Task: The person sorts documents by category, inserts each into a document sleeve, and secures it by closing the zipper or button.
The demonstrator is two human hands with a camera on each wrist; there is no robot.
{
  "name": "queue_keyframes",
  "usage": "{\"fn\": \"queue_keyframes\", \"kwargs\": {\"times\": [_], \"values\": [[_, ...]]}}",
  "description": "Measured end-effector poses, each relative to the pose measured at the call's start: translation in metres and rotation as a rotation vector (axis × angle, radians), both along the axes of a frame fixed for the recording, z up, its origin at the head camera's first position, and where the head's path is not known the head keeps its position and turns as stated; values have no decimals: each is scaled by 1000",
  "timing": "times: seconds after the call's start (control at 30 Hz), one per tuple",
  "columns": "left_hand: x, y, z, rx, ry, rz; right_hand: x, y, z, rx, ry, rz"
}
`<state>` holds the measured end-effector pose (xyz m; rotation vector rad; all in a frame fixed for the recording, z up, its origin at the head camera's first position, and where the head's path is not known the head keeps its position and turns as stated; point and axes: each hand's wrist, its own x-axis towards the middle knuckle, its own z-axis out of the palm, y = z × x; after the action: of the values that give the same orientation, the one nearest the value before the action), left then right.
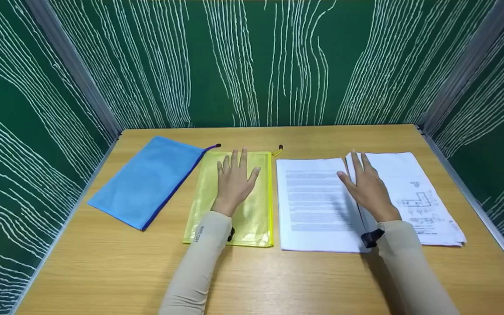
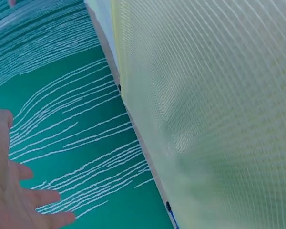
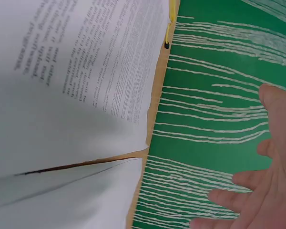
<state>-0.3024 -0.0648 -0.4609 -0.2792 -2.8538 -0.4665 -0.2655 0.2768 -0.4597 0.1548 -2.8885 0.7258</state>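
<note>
My left hand [image 1: 234, 183] is over the yellow mesh zip pouch [image 1: 258, 210], palm down with fingers straight. It grips nothing. In the left wrist view the pouch [image 2: 214, 95] fills the right side and the left hand [image 2: 24, 186] shows at the lower left. My right hand [image 1: 369, 188], also with straight fingers, is above the seam between a stack of printed text sheets [image 1: 313, 197] and a stack of sheets with drawings [image 1: 427, 197]. Nothing is in its grasp in the right wrist view, where the hand [image 3: 262, 176] appears at the right. Whether either hand touches what lies below is unclear.
A blue zip pouch [image 1: 147, 179] lies slanted on the left of the wooden table [image 1: 252, 280]. Green panels [image 1: 260, 65] with white wavy lines enclose the back and sides. Grey metal posts [image 1: 75, 65] stand at the corners.
</note>
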Motion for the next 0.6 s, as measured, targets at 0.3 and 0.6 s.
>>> {"fn": "queue_keyframes", "kwargs": {"times": [0.3, 0.6], "values": [[-2, 12, -1, 160, -184, -10, -12, 21, -2, -268, -260, 23], [-2, 23, -10, 292, -369, -34, -16, 33, -5, -485, -455, 32]]}}
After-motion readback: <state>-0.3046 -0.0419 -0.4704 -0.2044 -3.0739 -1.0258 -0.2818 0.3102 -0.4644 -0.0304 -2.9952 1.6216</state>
